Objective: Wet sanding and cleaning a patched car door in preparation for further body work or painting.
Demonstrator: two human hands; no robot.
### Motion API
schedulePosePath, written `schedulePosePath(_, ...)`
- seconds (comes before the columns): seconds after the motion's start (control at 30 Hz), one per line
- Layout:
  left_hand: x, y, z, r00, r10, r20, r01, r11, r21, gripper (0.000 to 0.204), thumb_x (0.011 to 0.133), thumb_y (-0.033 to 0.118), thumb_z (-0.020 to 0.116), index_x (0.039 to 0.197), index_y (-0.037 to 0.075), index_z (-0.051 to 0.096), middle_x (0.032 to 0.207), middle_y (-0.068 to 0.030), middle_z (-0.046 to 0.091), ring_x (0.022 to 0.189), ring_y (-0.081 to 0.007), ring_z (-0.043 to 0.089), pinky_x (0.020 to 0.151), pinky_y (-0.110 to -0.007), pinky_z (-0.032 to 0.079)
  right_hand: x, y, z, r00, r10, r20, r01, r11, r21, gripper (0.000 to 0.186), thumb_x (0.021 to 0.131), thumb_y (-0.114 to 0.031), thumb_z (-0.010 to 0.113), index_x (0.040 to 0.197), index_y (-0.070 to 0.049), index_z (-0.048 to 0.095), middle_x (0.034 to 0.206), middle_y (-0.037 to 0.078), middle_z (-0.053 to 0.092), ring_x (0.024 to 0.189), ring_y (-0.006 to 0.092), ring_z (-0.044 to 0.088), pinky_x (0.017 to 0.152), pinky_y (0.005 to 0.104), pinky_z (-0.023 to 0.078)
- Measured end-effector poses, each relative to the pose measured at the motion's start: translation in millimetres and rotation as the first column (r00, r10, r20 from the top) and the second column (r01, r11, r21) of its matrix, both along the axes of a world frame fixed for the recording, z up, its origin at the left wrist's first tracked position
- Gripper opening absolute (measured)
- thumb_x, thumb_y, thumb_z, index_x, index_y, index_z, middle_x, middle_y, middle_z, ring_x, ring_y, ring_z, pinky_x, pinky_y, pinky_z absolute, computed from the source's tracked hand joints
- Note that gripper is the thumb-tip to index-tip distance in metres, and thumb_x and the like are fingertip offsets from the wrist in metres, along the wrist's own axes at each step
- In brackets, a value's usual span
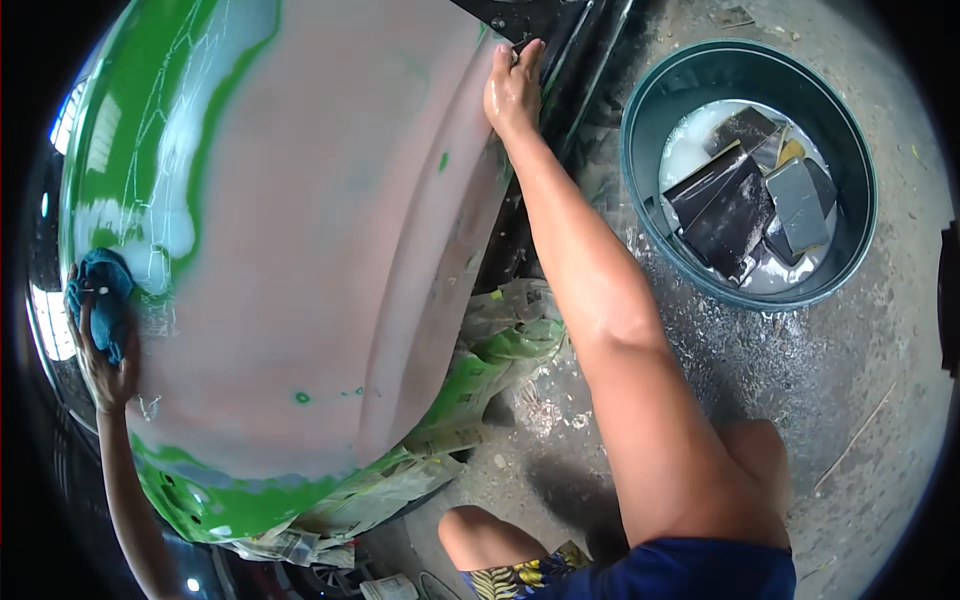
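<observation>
The left hand [112, 362] half-curled around a blue cloth [103, 280] at nine o'clock on the panel [300, 230], mostly rubbed dull, green paint [140, 60] apparently left at ten; the right hand [513, 88], partly bent, met its twelve-o'clock edge, grip unclear.

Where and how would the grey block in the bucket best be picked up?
Probably from above, with thumb and fingers across the long edges of the grey block, near its middle. It appears to lie broad face up over dark sheets, its oblong shape suits a pinch across the width, and the bucket walls it in all round.
</observation>
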State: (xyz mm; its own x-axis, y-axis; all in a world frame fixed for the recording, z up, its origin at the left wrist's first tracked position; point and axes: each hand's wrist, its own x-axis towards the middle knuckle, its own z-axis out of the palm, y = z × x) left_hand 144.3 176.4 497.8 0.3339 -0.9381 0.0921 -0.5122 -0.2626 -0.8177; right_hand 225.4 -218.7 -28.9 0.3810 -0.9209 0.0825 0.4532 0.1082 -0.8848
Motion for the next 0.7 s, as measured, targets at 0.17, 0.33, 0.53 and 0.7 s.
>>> schedulePosePath(0.17, -3.0, -24.9, -24.8, 1.000, -0.026, -0.017, 0.026, 0.999, 0.045, 0.075, 0.089, 0.022, 0.069, 0.156, 0.013, 0.038, 0.163, -0.0268, 0.032, 0.147, -0.0506, 0.034, 0.120, -0.060, 0.029, -39.4, 144.5, -3.3, 0.985, 0.074, -0.154, -0.071, 0.997, 0.022, 0.078, 0.110, -0.035, 0.039, 0.158, 0.016, 0.005, 0.164, 0.040, 0.009, 0.155, 0.0501, 0.011, 0.128, 0.0521, 0.011)
schedulePosePath(0.33, 9.9, 12.6, 10.3, 0.998, 0.027, 0.052, -0.028, 0.999, 0.027, 0.077, 0.090, 0.031, 0.069, 0.157, 0.012, 0.037, 0.163, -0.0277, 0.032, 0.147, -0.0509, 0.033, 0.121, -0.060, 0.028, -4.9, 18.0, 9.1, 0.994, -0.078, -0.072, 0.078, 0.997, 0.001, 0.077, 0.109, -0.038, 0.037, 0.154, 0.020, 0.014, 0.163, 0.041, 0.013, 0.156, 0.0464, 0.015, 0.129, 0.0452, 0.013)
schedulePosePath(0.53, -0.5, -8.1, -6.7, 0.999, -0.046, 0.010, 0.045, 0.997, 0.060, 0.075, 0.091, 0.034, 0.066, 0.157, 0.011, 0.038, 0.163, -0.0284, 0.031, 0.146, -0.0519, 0.035, 0.119, -0.062, 0.030, -17.0, 45.0, 9.6, 0.994, 0.027, -0.106, -0.016, 0.995, 0.101, 0.075, 0.110, -0.040, 0.036, 0.156, 0.017, 0.018, 0.164, 0.036, 0.020, 0.155, 0.0429, 0.021, 0.129, 0.0420, 0.017)
schedulePosePath(0.7, -3.6, -20.5, -19.8, 0.999, -0.051, 0.018, 0.050, 0.995, 0.081, 0.076, 0.090, 0.032, 0.067, 0.157, 0.010, 0.038, 0.162, -0.0287, 0.033, 0.146, -0.0522, 0.035, 0.119, -0.062, 0.030, -25.4, 78.9, 1.8, 0.989, 0.040, -0.141, -0.018, 0.988, 0.155, 0.071, 0.110, -0.038, 0.037, 0.154, 0.016, 0.024, 0.162, 0.036, 0.025, 0.154, 0.0425, 0.025, 0.127, 0.0425, 0.021)
